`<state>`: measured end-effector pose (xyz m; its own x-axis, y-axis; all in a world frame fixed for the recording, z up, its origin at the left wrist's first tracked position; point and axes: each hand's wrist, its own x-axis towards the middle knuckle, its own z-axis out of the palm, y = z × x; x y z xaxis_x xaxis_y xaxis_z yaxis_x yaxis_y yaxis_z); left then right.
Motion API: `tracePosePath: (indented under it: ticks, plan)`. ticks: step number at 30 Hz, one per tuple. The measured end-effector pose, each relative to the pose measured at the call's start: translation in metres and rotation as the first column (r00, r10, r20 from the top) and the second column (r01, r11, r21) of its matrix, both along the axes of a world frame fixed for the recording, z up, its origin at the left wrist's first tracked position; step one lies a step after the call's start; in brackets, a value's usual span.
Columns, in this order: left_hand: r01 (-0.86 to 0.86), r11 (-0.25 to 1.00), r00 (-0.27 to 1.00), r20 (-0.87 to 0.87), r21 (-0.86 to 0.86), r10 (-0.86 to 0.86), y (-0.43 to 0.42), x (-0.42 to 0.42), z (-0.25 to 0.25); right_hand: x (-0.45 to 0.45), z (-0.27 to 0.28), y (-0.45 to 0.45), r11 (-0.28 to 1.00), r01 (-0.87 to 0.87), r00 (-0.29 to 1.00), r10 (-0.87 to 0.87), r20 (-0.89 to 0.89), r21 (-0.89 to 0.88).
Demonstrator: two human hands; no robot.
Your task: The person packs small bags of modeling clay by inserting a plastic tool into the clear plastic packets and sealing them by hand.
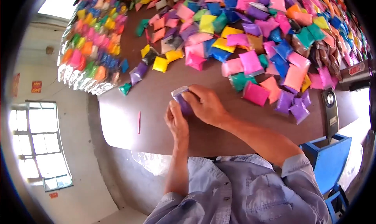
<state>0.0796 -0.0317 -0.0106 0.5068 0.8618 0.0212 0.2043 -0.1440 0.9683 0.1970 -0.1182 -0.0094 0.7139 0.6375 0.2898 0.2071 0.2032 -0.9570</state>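
Note:
Both of my hands meet over the front of the brown table (152,87), around one small purple packet (185,105) with a clear, silvery top edge. My left hand (176,121) is closed on the packet's lower left side, thumb pointing up. From the right, my right hand (206,105) pinches it near the top edge. The palm sides of both hands are hidden. Beyond them lie a yellow packet (160,64) and a pink packet (195,61). To the left of my left hand lies a thin pink stick (139,123).
Many coloured packets (250,63) heap across the back and right of the table. Rows of strung packets in clear film (88,55) stand at the left. At the right are a grey device with a round dial (331,106) and a blue stool (329,161).

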Motion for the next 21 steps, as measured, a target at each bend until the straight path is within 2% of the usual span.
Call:
tracePosePath:
  ticks: [2, 4, 6, 7, 12, 14, 16, 18, 20, 21]
  plan:
    - [0.007, 0.996, 1.000, 0.020, 0.090, -0.009, -0.005, 0.010, 0.010, -0.001, 0.004, -0.003, 0.998, -0.052, 0.999, 0.052, -0.001, -0.043]
    - [-0.025, 0.996, 1.000, 0.019, 0.089, 0.023, -0.007, 0.013, 0.016, -0.004, 0.004, -0.003, 0.999, -0.030, 0.996, 0.033, 0.085, -0.034]
    - [0.003, 0.975, 0.996, -0.090, 0.222, 0.017, -0.002, 0.008, 0.012, -0.005, 0.003, -0.002, 0.999, -0.044, 0.993, 0.047, 0.106, -0.030]
    - [0.018, 0.963, 0.999, -0.050, 0.271, -0.004, 0.001, 0.007, 0.007, -0.005, 0.008, -0.005, 0.997, -0.056, 0.996, 0.060, 0.071, -0.058]
    - [0.000, 0.968, 0.996, -0.082, 0.249, 0.021, -0.004, 0.004, 0.006, -0.006, -0.004, 0.000, 0.998, -0.062, 0.998, 0.063, 0.026, -0.029]
    - [0.020, 0.987, 0.999, 0.033, 0.161, -0.026, -0.008, 0.009, 0.016, -0.004, -0.005, -0.001, 0.998, -0.052, 0.999, 0.052, 0.009, -0.021]
    - [0.038, 0.989, 0.998, 0.049, 0.144, -0.045, -0.013, 0.010, 0.022, -0.003, -0.005, 0.000, 0.999, -0.041, 0.999, 0.041, -0.008, -0.008]
    - [0.181, 0.974, 0.983, 0.013, 0.137, -0.185, -0.015, 0.009, 0.026, -0.004, -0.004, 0.003, 0.997, 0.014, 0.990, -0.004, -0.144, 0.072]
    - [0.182, 0.971, 0.983, -0.041, 0.156, -0.177, -0.012, 0.009, 0.024, 0.000, -0.001, 0.000, 0.997, -0.004, 0.989, 0.015, -0.148, 0.080]
    - [0.190, 0.965, 0.981, -0.058, 0.181, -0.183, -0.009, 0.007, 0.021, 0.000, 0.000, -0.001, 0.999, -0.034, 0.986, 0.037, -0.162, 0.022]
